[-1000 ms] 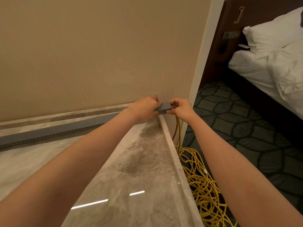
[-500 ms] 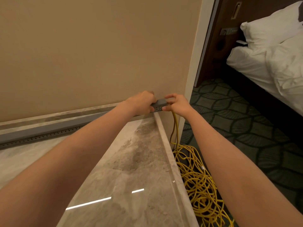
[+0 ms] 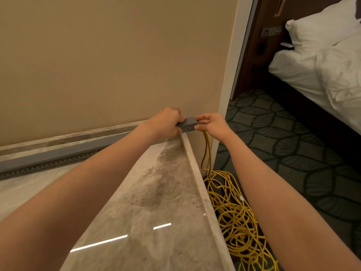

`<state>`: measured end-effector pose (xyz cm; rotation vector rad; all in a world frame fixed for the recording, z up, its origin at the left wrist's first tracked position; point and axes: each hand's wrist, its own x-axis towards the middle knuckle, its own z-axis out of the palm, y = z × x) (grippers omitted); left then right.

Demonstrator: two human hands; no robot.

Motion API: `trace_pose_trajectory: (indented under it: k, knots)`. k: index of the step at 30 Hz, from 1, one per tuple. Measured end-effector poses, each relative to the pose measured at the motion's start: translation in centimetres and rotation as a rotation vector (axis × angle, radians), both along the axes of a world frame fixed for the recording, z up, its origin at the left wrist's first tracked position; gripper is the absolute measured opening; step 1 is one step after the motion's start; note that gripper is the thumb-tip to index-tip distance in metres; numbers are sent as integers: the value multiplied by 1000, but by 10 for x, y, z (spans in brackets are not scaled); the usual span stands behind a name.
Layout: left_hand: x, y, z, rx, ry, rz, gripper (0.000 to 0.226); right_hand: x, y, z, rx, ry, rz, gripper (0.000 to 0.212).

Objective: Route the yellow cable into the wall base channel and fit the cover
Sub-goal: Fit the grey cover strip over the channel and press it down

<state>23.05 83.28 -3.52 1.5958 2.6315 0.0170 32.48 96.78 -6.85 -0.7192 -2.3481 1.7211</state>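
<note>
Hardly anything is moved: the channel (image 3: 188,125) end is gripped by the left hand (image 3: 166,123), the yellow cable (image 3: 207,151) pinched in the right hand (image 3: 213,124).

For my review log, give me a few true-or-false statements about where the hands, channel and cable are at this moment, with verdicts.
1. The left hand grips the grey channel near its end. True.
2. The yellow cable is coiled on the marble ledge. False: the coil lies on the carpet beside the ledge.
3. The channel's side shows a row of holes. True.
4. The right hand lies flat on the carpet. False: it pinches the channel's end, with the cable hanging below it.
5. A bed with white bedding is at the right. True.
</note>
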Motion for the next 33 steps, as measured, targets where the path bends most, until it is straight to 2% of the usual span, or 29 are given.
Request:
trace_pose_trajectory:
  k: [5, 10, 14, 17, 20, 26, 33]
  knots:
    - [5, 2, 1, -24, 51, 9, 34, 1, 2, -2, -22, -27, 35, 44]
    - [11, 0, 0, 2, 89, 24, 29, -6, 10, 4, -428, -66, 15, 33]
    - [14, -1, -1, 20, 102, 16, 28, -17, 4, 21, -307, -311, 87, 19]
    - [14, -1, -2, 18, 125, 23, 29, -19, 0, 43, -135, -471, 137, 25]
    - [13, 0, -3, 18, 124, 19, 30, -22, 1, 49, -139, -540, 152, 23]
    - [12, 0, -3, 44, 94, 13, 30, -19, 3, 43, -252, -511, 150, 23]
    - [14, 4, -1, 16, 96, 12, 30, -17, 1, 45, -212, -496, 136, 23]
